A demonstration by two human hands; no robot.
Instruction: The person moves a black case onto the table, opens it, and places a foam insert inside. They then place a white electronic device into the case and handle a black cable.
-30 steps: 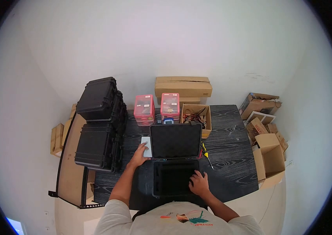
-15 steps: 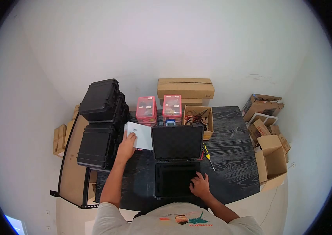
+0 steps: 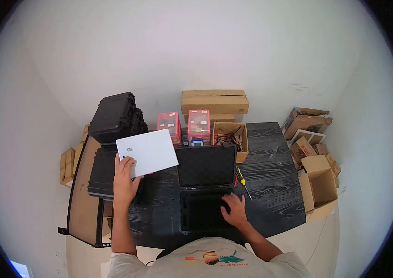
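Note:
A flat white rectangular panel [image 3: 147, 153] with a small dark mark near its left side is raised in my left hand [image 3: 124, 178]. My fingers lie over its lower left corner, and it overlaps the stacked cases in this view. In front of me lies an open black hard case [image 3: 207, 167], its lid leaning back and grey foam lining the inside. Over the right part of the dark lower half, my right hand [image 3: 235, 211] has its fingers apart, holding nothing. A yellow-handled screwdriver [image 3: 242, 181] rests to the right of the lid.
Black hard cases [image 3: 113, 116] are stacked on the left. Behind the open case stand pink-lidded clear boxes [image 3: 198, 123], a carton of cables and tools [image 3: 244, 153] and a long cardboard box [image 3: 215, 101]. An open carton [image 3: 320, 185] stands beyond the right edge of the black table [image 3: 275, 185].
My left hand has lifted the white panel up and to the left, from behind the open case to in front of the stacked cases. My right hand has shifted slightly up.

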